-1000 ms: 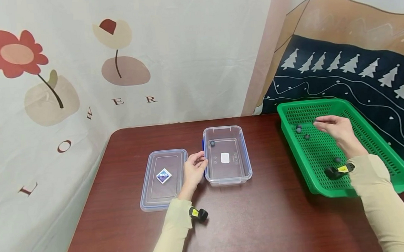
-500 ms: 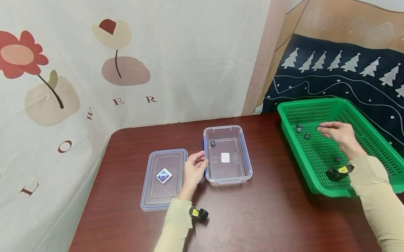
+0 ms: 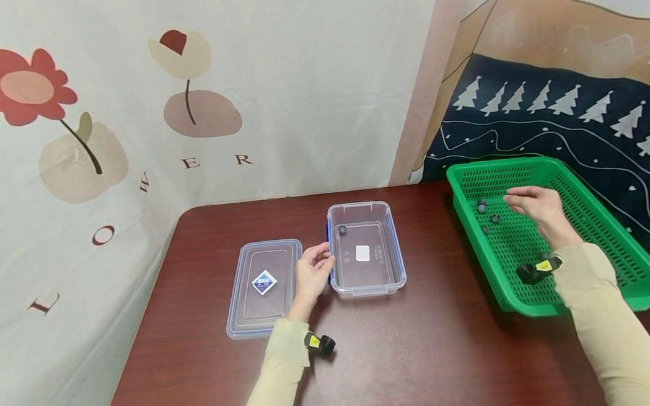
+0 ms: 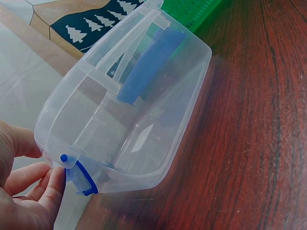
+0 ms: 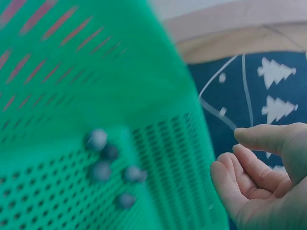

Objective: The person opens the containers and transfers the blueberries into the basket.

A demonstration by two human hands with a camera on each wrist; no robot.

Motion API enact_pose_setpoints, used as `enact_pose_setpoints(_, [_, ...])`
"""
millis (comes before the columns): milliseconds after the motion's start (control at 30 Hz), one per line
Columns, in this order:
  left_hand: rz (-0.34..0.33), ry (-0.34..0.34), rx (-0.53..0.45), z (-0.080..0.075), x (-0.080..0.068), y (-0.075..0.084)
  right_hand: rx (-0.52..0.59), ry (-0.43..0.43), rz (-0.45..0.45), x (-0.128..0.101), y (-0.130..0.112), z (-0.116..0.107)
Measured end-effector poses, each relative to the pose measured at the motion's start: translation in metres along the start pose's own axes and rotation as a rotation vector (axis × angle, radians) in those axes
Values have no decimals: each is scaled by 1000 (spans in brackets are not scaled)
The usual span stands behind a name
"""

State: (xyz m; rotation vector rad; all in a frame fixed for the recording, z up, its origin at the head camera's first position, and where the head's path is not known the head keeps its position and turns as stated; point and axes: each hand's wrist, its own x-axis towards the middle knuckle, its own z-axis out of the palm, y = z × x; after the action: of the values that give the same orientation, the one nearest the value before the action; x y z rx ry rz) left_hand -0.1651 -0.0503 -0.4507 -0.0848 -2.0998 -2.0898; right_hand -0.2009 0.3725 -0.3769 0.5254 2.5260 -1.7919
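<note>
A clear plastic food container (image 3: 368,290) with blue side latches stands in the middle of the table. My left hand (image 3: 311,275) holds it at its left side; in the left wrist view the fingers (image 4: 55,184) bear on the blue latch (image 4: 86,179) and the thumb lies at the rim. One blueberry (image 3: 342,230) lies inside. My right hand (image 3: 540,211) is above the green basket (image 3: 509,297). In the right wrist view its thumb and fingers stand apart with nothing between them. Several blueberries (image 5: 101,170) lie below, in one end of the basket.
The container's clear lid (image 3: 248,313), with a diamond sticker (image 3: 264,282), lies flat on the brown table (image 3: 401,360), left of the container. Another blueberry (image 3: 544,255) sits near my right wrist, partly covered. Printed fabric (image 3: 308,104) hangs behind the table.
A dark berry seen at my right fingertips a second ago is gone from them. One more blueberry shows at the basket's left side. The right hand shifted slightly; the left hand stayed still.
</note>
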Motion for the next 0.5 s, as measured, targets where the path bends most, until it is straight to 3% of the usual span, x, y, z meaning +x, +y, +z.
enact_pose_setpoints(133, [2, -2, 8, 0, -1, 1, 80, -4, -58, 3, -19, 10])
enact_pose_setpoints(500, [8, -4, 12, -1, 0, 0, 100, -62, -184, 8, -63, 67])
